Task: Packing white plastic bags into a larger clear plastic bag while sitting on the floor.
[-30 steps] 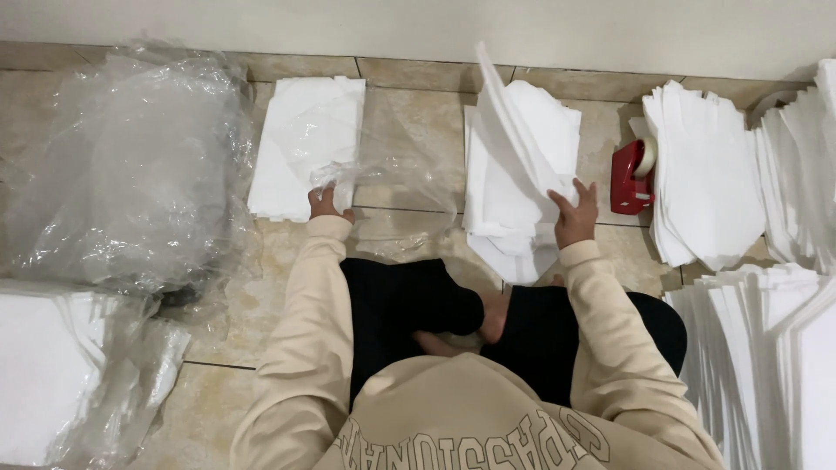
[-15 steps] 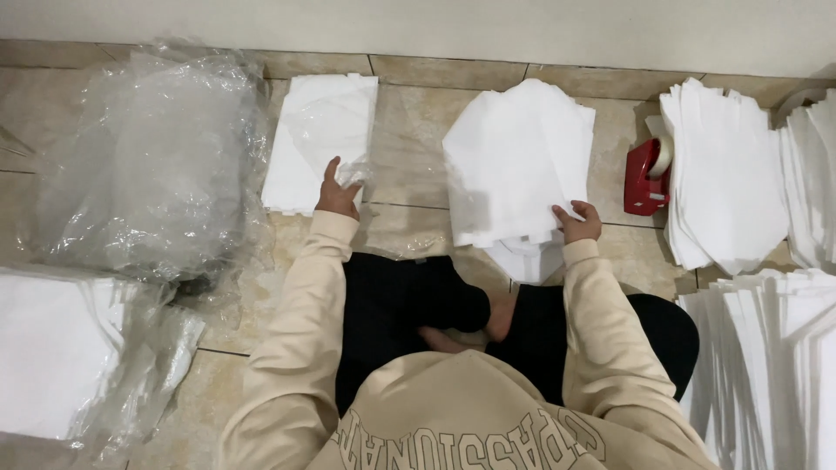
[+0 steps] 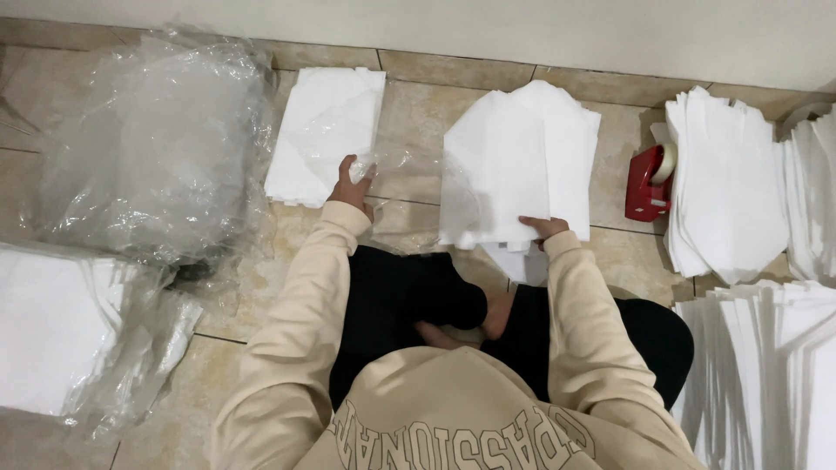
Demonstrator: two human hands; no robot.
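I sit cross-legged on a tiled floor. My right hand [image 3: 542,228] grips the near edge of a stack of white folded sheets [image 3: 521,161] lying flat in front of me. A clear plastic bag [image 3: 407,187] lies between that stack and my left hand [image 3: 353,186], whose fingers pinch the bag's edge. Just beyond my left hand rests a white packet wrapped in clear plastic [image 3: 326,130].
A red tape dispenser [image 3: 649,183] stands right of the stack. More piles of white sheets [image 3: 727,187] fill the right side. A crumpled heap of clear plastic bags [image 3: 148,144] and a bagged white bundle [image 3: 61,326] lie at the left. A wall runs along the far edge.
The white stack, held up on edge a second ago, has been laid flat on the floor. My left hand has shifted slightly forward onto the clear bag.
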